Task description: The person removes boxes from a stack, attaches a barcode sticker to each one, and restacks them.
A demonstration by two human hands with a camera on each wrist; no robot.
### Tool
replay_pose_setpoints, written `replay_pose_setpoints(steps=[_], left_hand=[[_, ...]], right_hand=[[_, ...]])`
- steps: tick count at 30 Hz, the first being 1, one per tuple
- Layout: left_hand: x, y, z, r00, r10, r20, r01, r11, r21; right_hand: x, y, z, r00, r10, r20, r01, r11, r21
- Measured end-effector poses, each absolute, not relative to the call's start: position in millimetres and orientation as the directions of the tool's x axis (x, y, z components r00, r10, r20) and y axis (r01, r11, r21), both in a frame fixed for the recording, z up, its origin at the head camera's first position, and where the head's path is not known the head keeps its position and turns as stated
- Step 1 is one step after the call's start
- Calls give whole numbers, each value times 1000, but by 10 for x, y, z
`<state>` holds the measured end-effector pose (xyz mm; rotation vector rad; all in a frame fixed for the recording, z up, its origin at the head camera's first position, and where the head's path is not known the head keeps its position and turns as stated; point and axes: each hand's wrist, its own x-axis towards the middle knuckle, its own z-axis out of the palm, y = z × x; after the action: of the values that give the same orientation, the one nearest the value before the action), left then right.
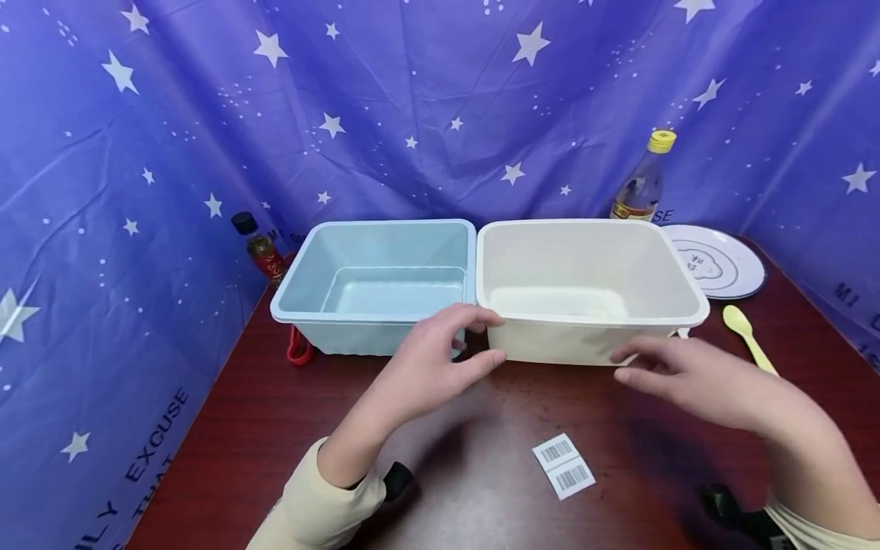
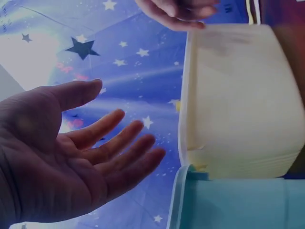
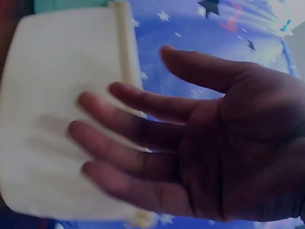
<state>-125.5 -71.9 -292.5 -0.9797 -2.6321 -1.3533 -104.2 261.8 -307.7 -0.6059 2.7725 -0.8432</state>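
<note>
Two rectangular plastic bins stand side by side on the table: a light blue bin [image 1: 374, 315] on the left and a cream bin [image 1: 591, 325] on the right, their rims meeting. My left hand [image 1: 443, 355] is in front of where the bins meet, fingers loosely bent and nothing in it. Before the right part of the cream bin's front wall, my right hand [image 1: 687, 378] hovers with relaxed, spread fingers and holds nothing. Both wrist views show the palms bare, with the cream bin [image 2: 243, 100] beyond the fingers.
A printed white paper [image 1: 564, 466] lies in front. Left of the bins are a black-capped bottle [image 1: 264, 256] and a red handle-like loop [image 1: 299, 347]. To the right are a yellow-capped bottle [image 1: 639, 187], a white plate [image 1: 718, 263] and a yellow spoon [image 1: 749, 336]. A starry blue curtain [image 1: 412, 99] hangs behind.
</note>
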Motion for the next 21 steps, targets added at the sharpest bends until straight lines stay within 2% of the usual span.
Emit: replay_pose_setpoints(steps=[5,11,13,21], left_hand=[[-1185,-702,-3080,-798,597,83,413,440,797],[-1116,-575,-3357,-729,668,-145,294,498,816],[-1103,-512,-3454,-701,681,-209,241,503,830],[-1037,-299,-3818,-575,700,-423,-158,413,897]], right_hand=[[-1099,2384,-3259,-794,-581,-180,-388,712,-586],[-1118,2143,-3366,-735,-588,-338,-299,728,-617],[-1133,2100,-3407,-723,-582,-372,-255,725,-640],[-1156,1998,-3593,-691,-483,-539,13,736,-677]])
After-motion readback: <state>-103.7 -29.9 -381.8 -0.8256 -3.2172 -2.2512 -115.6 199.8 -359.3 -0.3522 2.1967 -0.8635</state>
